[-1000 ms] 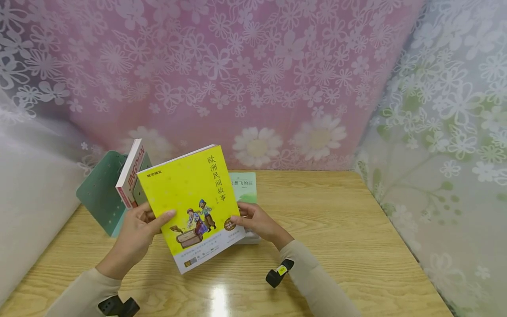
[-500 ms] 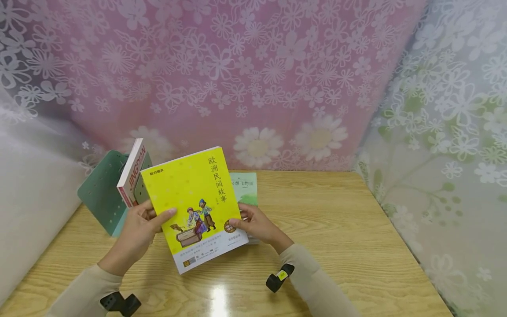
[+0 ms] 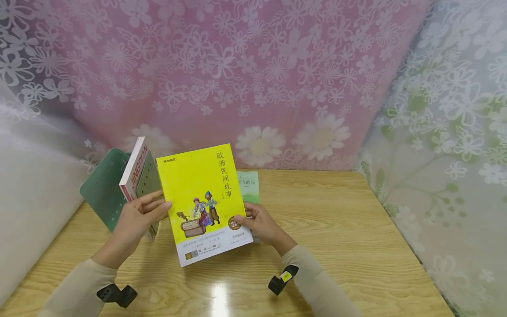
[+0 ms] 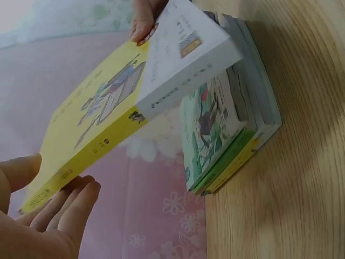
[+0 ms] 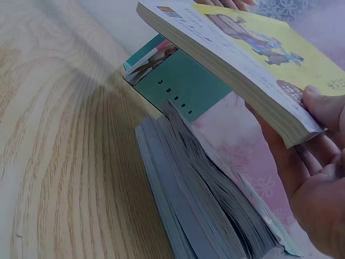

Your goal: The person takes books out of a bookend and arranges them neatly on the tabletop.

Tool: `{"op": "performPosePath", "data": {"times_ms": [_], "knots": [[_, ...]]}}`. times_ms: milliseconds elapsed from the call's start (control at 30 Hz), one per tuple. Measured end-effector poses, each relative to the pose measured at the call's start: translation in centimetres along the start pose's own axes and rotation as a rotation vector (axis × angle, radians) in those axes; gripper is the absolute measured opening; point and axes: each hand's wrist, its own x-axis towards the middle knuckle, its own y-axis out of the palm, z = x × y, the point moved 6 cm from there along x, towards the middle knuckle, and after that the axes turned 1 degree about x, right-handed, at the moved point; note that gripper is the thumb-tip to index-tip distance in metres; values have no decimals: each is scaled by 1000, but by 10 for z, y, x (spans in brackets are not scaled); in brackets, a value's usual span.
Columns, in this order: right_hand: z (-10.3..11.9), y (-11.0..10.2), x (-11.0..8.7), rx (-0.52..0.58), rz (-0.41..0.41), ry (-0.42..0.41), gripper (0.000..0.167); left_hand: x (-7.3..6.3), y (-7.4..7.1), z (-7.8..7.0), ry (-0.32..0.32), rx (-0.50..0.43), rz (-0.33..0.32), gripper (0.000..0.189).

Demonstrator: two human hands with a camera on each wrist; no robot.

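Note:
A yellow paperback book (image 3: 200,189) with a white lower band is held up over the table, its cover facing me. My right hand (image 3: 263,224) grips its lower right edge, thumb on the cover and fingers behind, as the right wrist view shows. At the spine side is my left hand (image 3: 136,222), its fingers fairly straight; the left wrist view shows thumb and fingers (image 4: 70,210) spread around the spine (image 4: 97,156), and contact is hard to judge. Behind the yellow book lies a stack of books (image 4: 237,118), a green cover on top, mostly hidden in the head view.
At the left of the wooden table (image 3: 325,246) stands a green metal bookend (image 3: 104,187) with an upright white-spined book (image 3: 134,167) lettered in red. A pink floral curtain (image 3: 277,88) hangs behind, and a pale floral sheet (image 3: 447,145) borders the right side.
The yellow book has shifted right and turned slightly more upright in my right hand. My left hand's thumb and fingers have slid back from its cover to the spine edge.

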Motion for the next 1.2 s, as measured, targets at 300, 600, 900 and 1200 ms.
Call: {"op": "performPosePath", "data": {"times_ms": [300, 600, 900, 1200], "knots": [[-6, -15, 1, 103, -119, 33, 41, -12, -5, -9, 91, 101, 4, 60], [-16, -27, 2, 163, -322, 119, 38, -32, -20, -35, 281, 186, -174, 51], [-28, -38, -2, 185, -469, 219, 39, -47, -49, -54, 654, -237, -431, 48], [-34, -41, -6, 148, -480, 315, 36, -41, -67, -34, 510, -238, -574, 62]]}}
